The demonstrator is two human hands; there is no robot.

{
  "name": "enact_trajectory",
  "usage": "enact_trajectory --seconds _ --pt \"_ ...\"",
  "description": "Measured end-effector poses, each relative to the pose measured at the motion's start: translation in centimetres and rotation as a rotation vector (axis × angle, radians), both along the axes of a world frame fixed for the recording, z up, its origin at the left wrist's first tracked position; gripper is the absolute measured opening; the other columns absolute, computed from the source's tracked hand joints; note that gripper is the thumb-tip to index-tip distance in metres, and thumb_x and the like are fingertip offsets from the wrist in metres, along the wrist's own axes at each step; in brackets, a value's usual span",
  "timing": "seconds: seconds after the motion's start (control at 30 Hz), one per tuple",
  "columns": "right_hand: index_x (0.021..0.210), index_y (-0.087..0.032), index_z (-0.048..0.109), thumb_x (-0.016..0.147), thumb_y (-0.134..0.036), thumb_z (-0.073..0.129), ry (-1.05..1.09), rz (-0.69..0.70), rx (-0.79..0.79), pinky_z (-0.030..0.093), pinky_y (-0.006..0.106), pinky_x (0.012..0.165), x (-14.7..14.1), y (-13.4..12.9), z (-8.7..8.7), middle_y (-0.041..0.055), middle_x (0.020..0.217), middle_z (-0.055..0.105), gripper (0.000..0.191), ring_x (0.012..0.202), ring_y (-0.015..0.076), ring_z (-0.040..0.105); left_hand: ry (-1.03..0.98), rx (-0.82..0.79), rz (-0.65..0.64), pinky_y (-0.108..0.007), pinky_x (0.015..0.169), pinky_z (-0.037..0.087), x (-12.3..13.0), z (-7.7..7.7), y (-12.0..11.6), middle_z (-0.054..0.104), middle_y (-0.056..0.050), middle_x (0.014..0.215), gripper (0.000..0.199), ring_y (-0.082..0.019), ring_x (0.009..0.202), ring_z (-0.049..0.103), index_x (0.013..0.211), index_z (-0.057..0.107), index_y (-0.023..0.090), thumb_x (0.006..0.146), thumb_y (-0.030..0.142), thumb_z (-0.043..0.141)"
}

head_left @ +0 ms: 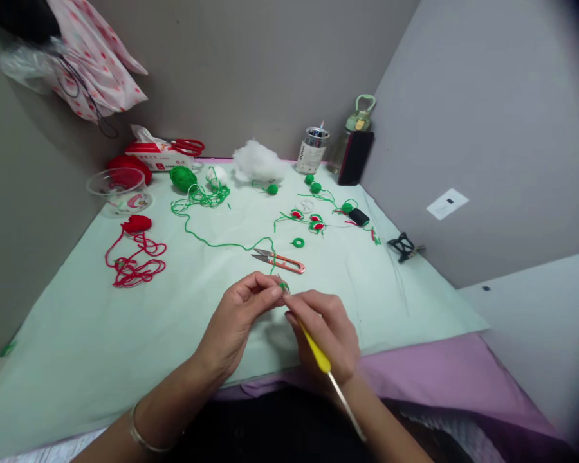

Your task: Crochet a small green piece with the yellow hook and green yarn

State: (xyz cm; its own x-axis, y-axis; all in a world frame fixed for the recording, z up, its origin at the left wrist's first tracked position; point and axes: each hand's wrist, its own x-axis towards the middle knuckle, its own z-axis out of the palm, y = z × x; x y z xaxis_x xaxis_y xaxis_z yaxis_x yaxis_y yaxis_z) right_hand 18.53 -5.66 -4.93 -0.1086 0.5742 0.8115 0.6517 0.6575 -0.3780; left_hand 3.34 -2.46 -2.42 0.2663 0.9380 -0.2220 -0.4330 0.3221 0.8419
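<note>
L hand (pixel 231 315) pinches small green yarn pc (pixel 284 286), R hand (pixel 330 328) grips yellow-handled hook (pixel 318 350) w/ front end at it. Orange snips (pixel 292 263) lie just beyond the grip, green ring (pixel 298 238) past them, red yarn (pixel 137 224) well off to L

There is one crochet hook with a yellow handle (pixel 317 350). There are two cutting tools: one pair of small orange metal snips (pixel 289 262) and one pair of red-handled scissors (pixel 188 147). I count one big green yarn ball (pixel 183 179), one small red yarn ball (pixel 137 224) and one white yarn ball (pixel 217 176). There are three little round green balls (pixel 315 188), three small red, white and green yarn pieces (pixel 297 215), one green yarn ring (pixel 298 242), one fluffy white stuffing pile (pixel 257 162) and one clear plastic tub (pixel 134 202).
</note>
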Motion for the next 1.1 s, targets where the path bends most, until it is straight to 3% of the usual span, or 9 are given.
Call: enact_trajectory --seconds 0.13,0.23,0.43,0.57,0.7,0.83,0.97,1.1 --pt "0.118 -0.026 0.071 0.098 -0.012 0.055 0.283 0.142 -0.284 0.058 0.033 0.076 0.3 0.2 1.4 0.0063 0.099 0.074 0.029 0.090 0.0187 0.069 0.017 0.042 -0.012 -0.026 0.094 0.051 -0.2 0.3 0.1 0.069 -0.001 0.096 0.014 -0.014 0.094 0.065 0.076 0.070 0.018 0.084 0.026 0.078" --pt "0.104 -0.025 0.074 0.101 -0.022 0.054 0.510 0.167 -0.431 0.057 0.031 0.075 0.8 0.5 2.0 0.0034 0.090 0.073 0.020 0.082 0.0163 0.068 0.026 0.046 -0.039 -0.029 0.097 0.051 -0.4 0.5 0.2 0.070 -0.002 0.097 0.014 -0.015 0.094 0.068 0.078 0.070 0.018 0.085 0.027 0.078" --pt "0.091 -0.020 0.075 0.098 -0.041 0.061 0.921 0.298 -0.717 0.055 0.030 0.071 1.2 1.6 1.7 0.0022 0.073 0.067 0.026 0.071 0.0150 0.064 -0.033 0.015 -0.113 -0.028 0.095 0.054 -0.7 0.6 0.3 0.071 -0.002 0.097 0.013 -0.015 0.093 0.069 0.082 0.070 0.017 0.087 0.027 0.076" --pt "0.085 -0.019 0.076 0.090 -0.044 0.070 1.102 0.408 -0.836 0.053 0.027 0.061 1.1 1.9 1.9 0.0013 0.069 0.064 0.026 0.062 0.0129 0.059 -0.099 -0.037 -0.154 -0.029 0.094 0.055 -0.7 0.6 0.2 0.072 -0.003 0.099 0.012 -0.015 0.092 0.069 0.084 0.070 0.017 0.087 0.027 0.076" --pt "0.089 -0.021 0.078 0.084 -0.039 0.078 1.141 0.405 -0.846 0.050 0.024 0.057 0.9 1.9 1.8 0.0011 0.077 0.068 0.018 0.060 0.0099 0.058 -0.068 -0.038 -0.146 -0.032 0.091 0.055 -0.5 0.7 0.1 0.074 -0.005 0.092 0.017 -0.016 0.086 0.069 0.085 0.069 0.016 0.084 0.029 0.079" --pt "0.095 -0.024 0.079 0.091 -0.035 0.073 1.030 0.407 -0.788 0.047 0.023 0.059 0.7 1.6 1.3 0.0005 0.082 0.070 0.013 0.060 0.0082 0.057 -0.005 -0.008 -0.119 -0.031 0.090 0.052 -0.2 0.6 0.0 0.072 -0.003 0.091 0.018 -0.016 0.087 0.068 0.084 0.068 0.016 0.082 0.028 0.080" --pt "0.098 -0.026 0.078 0.095 -0.032 0.068 0.933 0.443 -0.700 0.044 0.023 0.058 0.5 1.3 1.2 0.0017 0.098 0.071 0.012 0.060 0.0060 0.054 0.070 0.090 -0.140 -0.031 0.088 0.049 0.0 0.0 0.0 0.066 0.000 0.082 0.016 -0.016 0.084 0.065 0.083 0.065 0.018 0.084 0.028 0.078" --pt "0.100 -0.026 0.078 0.096 -0.032 0.066 0.993 0.475 -0.758 0.038 0.022 0.050 0.5 1.4 1.5 0.0030 0.095 0.073 0.014 0.058 0.0065 0.052 0.160 0.144 -0.111 -0.028 0.087 0.046 0.0 -0.5 0.0 0.064 0.001 0.089 0.018 -0.015 0.090 0.062 0.077 0.065 0.019 0.082 0.026 0.081"
